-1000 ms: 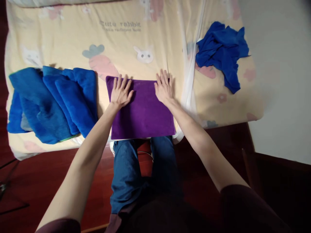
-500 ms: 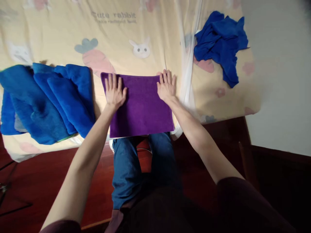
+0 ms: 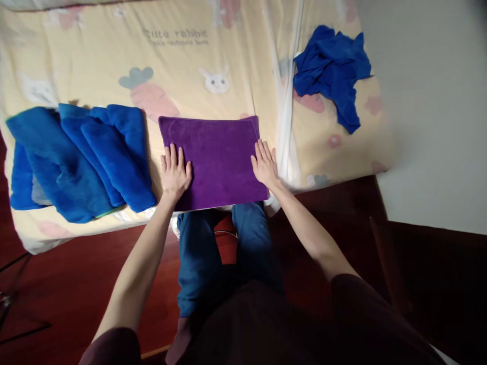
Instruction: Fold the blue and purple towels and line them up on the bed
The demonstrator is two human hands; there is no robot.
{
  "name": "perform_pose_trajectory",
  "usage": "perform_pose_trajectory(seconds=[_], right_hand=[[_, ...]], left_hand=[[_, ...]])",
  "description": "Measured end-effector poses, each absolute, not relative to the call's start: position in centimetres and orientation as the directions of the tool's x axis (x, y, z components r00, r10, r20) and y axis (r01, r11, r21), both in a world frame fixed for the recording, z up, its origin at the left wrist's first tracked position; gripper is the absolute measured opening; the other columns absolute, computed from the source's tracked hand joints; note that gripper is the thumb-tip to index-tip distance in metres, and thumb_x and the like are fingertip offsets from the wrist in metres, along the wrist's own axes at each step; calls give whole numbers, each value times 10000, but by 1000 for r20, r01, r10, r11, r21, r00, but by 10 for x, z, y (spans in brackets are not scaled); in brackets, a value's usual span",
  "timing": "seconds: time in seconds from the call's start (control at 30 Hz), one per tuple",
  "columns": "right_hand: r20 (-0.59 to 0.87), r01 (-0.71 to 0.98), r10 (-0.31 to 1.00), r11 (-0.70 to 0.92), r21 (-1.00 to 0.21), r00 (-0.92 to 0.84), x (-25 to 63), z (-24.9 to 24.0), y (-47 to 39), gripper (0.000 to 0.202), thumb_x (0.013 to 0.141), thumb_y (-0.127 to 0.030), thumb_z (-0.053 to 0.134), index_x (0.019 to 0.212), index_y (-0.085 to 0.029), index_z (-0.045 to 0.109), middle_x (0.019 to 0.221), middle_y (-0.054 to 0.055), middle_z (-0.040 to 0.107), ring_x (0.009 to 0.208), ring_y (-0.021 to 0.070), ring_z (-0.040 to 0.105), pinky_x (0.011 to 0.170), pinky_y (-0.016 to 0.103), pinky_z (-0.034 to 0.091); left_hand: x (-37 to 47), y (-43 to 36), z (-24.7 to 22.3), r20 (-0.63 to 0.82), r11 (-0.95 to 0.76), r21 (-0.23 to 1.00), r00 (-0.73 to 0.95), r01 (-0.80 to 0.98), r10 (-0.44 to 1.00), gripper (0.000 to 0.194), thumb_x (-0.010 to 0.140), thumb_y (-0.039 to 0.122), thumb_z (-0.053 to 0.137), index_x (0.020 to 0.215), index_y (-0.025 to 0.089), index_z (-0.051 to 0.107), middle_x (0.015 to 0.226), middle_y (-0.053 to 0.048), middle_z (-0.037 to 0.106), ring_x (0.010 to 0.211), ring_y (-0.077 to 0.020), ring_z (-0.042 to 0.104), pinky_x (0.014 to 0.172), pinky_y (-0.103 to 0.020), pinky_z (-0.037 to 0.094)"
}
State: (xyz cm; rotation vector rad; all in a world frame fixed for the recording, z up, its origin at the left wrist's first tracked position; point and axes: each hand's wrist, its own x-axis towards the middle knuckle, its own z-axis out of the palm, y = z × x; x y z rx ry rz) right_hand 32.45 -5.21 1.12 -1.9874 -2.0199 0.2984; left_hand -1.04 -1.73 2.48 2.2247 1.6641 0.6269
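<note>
Purple cloth point(image 3: 218, 157) looks flat, squared!
Left hand point(image 3: 175, 172), right hand point(image 3: 265, 162) spread atop; right of it, blue cloth point(image 3: 327, 66) lies crumpled.

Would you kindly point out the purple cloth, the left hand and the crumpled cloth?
Purple cloth point(image 3: 220, 159), head view: middle of its upper face.
Left hand point(image 3: 175, 175), head view: back of the hand.
Crumpled cloth point(image 3: 331, 65), head view: near its middle.
</note>
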Motion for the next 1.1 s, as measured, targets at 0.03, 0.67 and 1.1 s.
perform_pose_trajectory(seconds=[0.03, 0.67, 1.1], right_hand=[[79, 936, 997, 27, -352, 1, 315, 13, -55, 669, 1070, -329, 309, 1669, -116, 99, 1736, 113, 120, 1612, 320, 53, 1279, 684, 26], [103, 838, 935, 351, -418, -340, 332, 22, -135, 695, 1052, -392, 447, 1666, -197, 188, 1713, 68, 231, 1597, 247, 188, 1327, 545, 150], [290, 747, 927, 366, -555, -239, 353, 6, -192, 484, 879, -98, 531, 1307, -228, 716, 1357, 63, 698, 1329, 228, 623, 1175, 506, 487]], left_hand=[[-6, -27, 26, 172, -305, 477, 253, 824, 952, 670, 1028, 453, 401, 1592, 94, 364, 1714, -141, 200, 1610, -306, 51, 1311, -575, 30], [-53, -124, 9, 128, -446, 408, 434, 796, 892, 733, 1000, 547, 472, 1627, 200, 316, 1724, -103, 172, 1601, -316, 130, 1304, -574, 136], [-92, -137, 18, 59, -461, 502, 502, 732, 863, 494, 861, 178, 555, 1344, 177, 657, 1552, -124, 523, 1508, -314, 397, 1242, -521, 373]])
